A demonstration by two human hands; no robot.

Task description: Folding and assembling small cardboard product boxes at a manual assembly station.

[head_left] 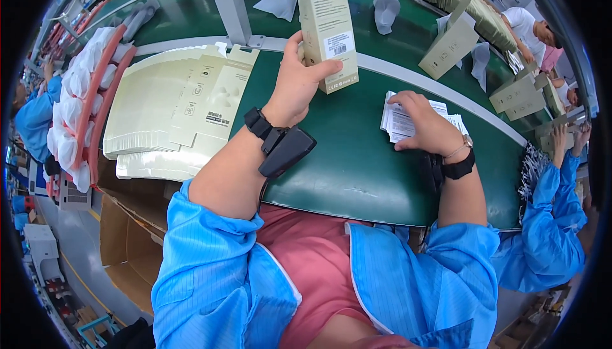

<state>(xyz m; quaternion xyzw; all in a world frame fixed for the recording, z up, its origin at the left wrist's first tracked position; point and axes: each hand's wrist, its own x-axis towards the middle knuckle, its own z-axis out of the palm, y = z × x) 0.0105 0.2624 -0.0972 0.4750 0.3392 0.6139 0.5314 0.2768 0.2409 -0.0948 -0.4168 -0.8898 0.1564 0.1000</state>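
Note:
My left hand (296, 84) is closed round the lower part of a tall cream carton (328, 30), thumb across its front below a white barcode label. The carton stands upright at the far side of the green work surface; its top runs out of the picture. My right hand (430, 123) is over a stack of white printed leaflets (400, 123). Its fingers curve onto the far side and the thumb lies at the near side, apart from each other. Left of my left arm lies a fanned pile of flat cream cartons (166, 103).
Beyond a metal rail, a green belt (242, 5) carries pale wrapped pieces (386, 11) and an upright carton (449, 40). A grey post (227, 5) rises near my left hand. Red racks (95, 100) with white bagged items stand left. A co-worker's blue sleeves (548, 221) are close on the right.

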